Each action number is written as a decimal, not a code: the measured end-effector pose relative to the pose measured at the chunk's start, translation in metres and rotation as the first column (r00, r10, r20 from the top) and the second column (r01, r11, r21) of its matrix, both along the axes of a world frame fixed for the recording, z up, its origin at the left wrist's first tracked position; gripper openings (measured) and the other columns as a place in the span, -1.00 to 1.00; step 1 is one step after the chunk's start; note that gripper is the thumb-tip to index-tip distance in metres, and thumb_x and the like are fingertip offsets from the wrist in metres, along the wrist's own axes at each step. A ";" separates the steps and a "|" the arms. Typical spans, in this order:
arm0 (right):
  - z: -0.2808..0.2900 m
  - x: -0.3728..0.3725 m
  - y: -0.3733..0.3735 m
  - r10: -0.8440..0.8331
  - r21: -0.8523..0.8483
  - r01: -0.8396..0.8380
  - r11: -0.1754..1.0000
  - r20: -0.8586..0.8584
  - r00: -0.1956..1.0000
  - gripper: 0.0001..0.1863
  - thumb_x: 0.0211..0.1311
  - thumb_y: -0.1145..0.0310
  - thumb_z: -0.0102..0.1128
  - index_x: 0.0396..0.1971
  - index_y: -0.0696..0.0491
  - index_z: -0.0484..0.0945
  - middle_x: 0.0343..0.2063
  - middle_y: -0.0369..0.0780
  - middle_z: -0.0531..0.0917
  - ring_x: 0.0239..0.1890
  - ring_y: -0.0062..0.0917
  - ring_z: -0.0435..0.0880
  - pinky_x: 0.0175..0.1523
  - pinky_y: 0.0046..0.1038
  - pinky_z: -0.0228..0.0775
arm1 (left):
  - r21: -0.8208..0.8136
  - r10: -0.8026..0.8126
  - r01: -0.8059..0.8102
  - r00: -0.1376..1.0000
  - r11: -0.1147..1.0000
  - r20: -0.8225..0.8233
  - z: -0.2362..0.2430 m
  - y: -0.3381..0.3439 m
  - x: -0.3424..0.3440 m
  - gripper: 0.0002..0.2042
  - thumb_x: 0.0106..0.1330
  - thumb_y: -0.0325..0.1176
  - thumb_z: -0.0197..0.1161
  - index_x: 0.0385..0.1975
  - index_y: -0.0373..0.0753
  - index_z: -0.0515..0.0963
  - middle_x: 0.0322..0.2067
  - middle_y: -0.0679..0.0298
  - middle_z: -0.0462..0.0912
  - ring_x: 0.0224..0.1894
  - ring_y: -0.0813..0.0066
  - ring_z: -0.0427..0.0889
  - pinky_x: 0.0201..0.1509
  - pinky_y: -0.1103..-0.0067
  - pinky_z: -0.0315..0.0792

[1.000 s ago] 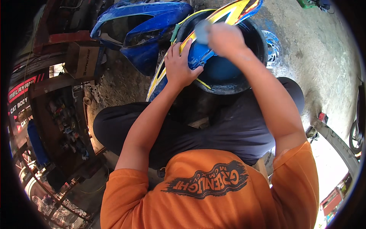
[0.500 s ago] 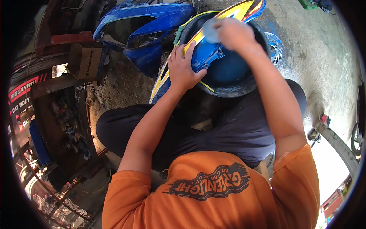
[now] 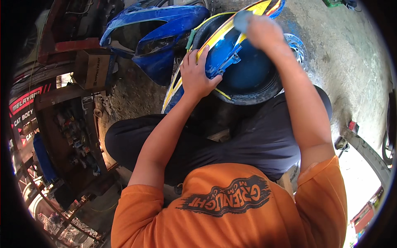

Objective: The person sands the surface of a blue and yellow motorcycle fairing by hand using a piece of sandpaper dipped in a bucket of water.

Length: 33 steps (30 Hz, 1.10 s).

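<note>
A long blue and yellow plastic body panel (image 3: 218, 60) lies slanting across a round dark basin (image 3: 258, 89). My left hand (image 3: 198, 74) is closed over the panel's left edge, with fingers and thumb gripping it. My right hand (image 3: 266, 35) is blurred and closed on a grey-blue pad (image 3: 240, 20), which is against the upper, yellow part of the panel. A thin yellow hose (image 3: 223, 94) hangs at the basin's near rim, and a perforated metal disc (image 3: 294, 44) sits just behind the basin at the right, partly hidden by my forearm.
A blue body fairing (image 3: 153, 66) lies at the back left. Left of it are a cardboard box (image 3: 93, 72), a dark shelf (image 3: 74, 140) with small items and a red metal bar (image 3: 70, 45). A grey beam (image 3: 368, 155) stands at the right. My crossed legs are below the basin.
My right hand with the pad has moved up and to the right along the panel. My left hand keeps its grip, shifted only slightly.
</note>
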State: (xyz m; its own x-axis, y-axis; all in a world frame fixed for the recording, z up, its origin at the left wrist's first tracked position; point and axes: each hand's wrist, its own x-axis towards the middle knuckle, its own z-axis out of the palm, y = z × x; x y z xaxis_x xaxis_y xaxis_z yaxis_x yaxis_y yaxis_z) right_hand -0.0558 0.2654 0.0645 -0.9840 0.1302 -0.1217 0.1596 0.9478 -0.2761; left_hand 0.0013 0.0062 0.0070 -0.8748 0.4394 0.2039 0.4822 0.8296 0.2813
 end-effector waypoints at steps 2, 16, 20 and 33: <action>0.007 0.020 -0.032 0.155 -0.030 -0.155 0.987 -0.022 0.988 -0.74 0.16 0.32 0.27 -0.17 0.10 0.69 -0.24 -0.01 0.76 -0.10 -0.09 0.77 0.04 -0.10 0.62 | 0.004 0.009 -0.009 1.000 1.000 0.014 -0.003 -0.002 -0.001 -0.03 -0.15 -0.05 0.53 0.43 -0.06 0.34 0.24 0.01 0.40 0.35 -0.08 0.34 0.35 0.08 0.28; 0.003 0.022 -0.054 0.199 -0.071 -0.194 0.978 0.068 0.978 -0.71 0.23 0.35 0.19 -0.07 -0.05 0.74 -0.14 -0.07 0.77 -0.03 -0.15 0.77 0.06 -0.14 0.62 | 0.007 0.002 -0.002 0.999 1.000 0.040 -0.003 -0.001 -0.001 -0.03 -0.17 -0.03 0.54 0.42 -0.05 0.36 0.24 0.01 0.40 0.37 -0.08 0.32 0.38 0.09 0.25; 0.024 -0.003 0.002 -0.052 -0.087 0.054 0.995 0.025 0.998 -0.72 0.19 0.23 0.33 -0.14 0.01 0.77 -0.12 -0.09 0.79 -0.03 -0.19 0.80 0.03 -0.13 0.63 | 0.011 0.019 -0.019 0.999 1.000 0.040 -0.002 -0.002 -0.001 -0.02 -0.17 -0.03 0.55 0.42 -0.05 0.36 0.24 0.01 0.40 0.37 -0.08 0.32 0.38 0.08 0.24; 0.003 0.005 -0.002 -0.063 0.011 0.063 0.998 0.043 0.997 -0.72 0.23 0.31 0.23 -0.11 0.00 0.76 -0.11 -0.07 0.79 0.04 -0.18 0.78 0.09 -0.17 0.63 | 0.000 0.000 0.000 0.999 1.000 0.039 0.000 0.000 -0.001 -0.03 -0.17 -0.03 0.56 0.41 -0.04 0.37 0.24 0.02 0.40 0.37 -0.07 0.32 0.37 0.08 0.26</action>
State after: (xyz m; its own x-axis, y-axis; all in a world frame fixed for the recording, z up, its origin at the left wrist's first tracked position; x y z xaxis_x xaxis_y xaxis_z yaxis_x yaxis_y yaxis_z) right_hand -0.0506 0.2636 0.0679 -0.9677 0.1930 -0.1622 0.2304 0.9382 -0.2583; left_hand 0.0002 0.0065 0.0069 -0.8821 0.4393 0.1700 0.4710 0.8295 0.3000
